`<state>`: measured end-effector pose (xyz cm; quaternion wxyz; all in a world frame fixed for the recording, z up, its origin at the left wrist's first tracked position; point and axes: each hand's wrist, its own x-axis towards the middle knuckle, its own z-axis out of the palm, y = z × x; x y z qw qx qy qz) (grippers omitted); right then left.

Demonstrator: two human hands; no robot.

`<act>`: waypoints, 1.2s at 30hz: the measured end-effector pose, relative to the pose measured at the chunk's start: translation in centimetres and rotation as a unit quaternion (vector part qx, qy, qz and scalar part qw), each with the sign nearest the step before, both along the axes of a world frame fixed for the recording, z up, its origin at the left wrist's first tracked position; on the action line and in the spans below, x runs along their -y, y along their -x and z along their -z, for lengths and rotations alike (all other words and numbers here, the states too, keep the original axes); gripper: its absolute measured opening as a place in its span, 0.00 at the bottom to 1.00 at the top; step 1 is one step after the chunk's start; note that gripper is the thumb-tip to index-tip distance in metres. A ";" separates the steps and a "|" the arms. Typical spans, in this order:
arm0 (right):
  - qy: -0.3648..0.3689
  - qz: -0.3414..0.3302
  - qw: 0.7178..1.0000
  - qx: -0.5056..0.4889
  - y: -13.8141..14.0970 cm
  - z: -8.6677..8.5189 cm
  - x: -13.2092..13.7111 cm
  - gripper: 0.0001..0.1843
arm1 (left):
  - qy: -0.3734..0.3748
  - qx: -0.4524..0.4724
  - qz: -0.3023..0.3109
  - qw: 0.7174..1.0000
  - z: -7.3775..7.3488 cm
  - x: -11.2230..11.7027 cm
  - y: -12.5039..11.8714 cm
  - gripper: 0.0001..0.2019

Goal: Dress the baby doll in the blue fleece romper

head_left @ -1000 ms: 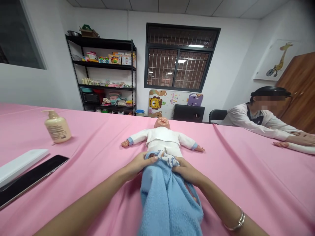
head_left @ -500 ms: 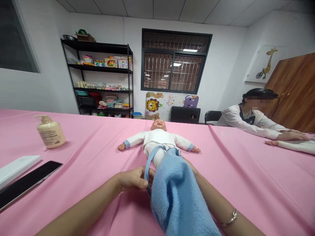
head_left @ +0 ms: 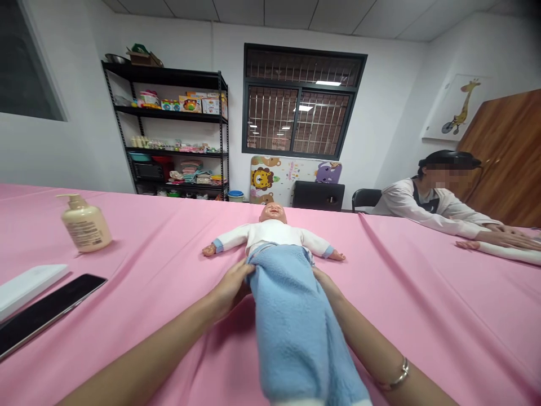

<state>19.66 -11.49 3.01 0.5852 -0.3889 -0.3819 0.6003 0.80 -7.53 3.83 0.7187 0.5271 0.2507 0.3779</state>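
Note:
A baby doll (head_left: 271, 230) lies on its back with its head far from me and its arms spread, in a white top with blue cuffs. Fuzzy light blue pants (head_left: 291, 318) cover its lower body, their waistband up at the hem of the top and the legs stretching toward me. My left hand (head_left: 231, 286) is closed on the waistband at the doll's left-hand side in view, thumb on the fabric. On the opposite side, my right hand (head_left: 327, 285) grips the pants' edge; most of its fingers are hidden by the cloth.
A pump bottle (head_left: 87, 225), a white flat case (head_left: 31, 287) and a dark phone (head_left: 46, 310) lie to the left on the pink cloth (head_left: 160, 237). At right, a person (head_left: 426, 197) rests both hands near another doll's arm (head_left: 502, 251). A stocked shelf (head_left: 173, 115) stands behind.
My left hand has pulled the loose waistband over the doll's near-left thigh and up to its waist. The bunched pants now lie flatter across both legs. The right hand has stayed nearly in place.

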 end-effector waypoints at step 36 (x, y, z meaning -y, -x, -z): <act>-0.143 0.162 0.868 0.447 -0.4 0.6 0.4 0.23 | 0.023 -0.070 -0.041 0.996 1.6 -1.4 -0.1 0.23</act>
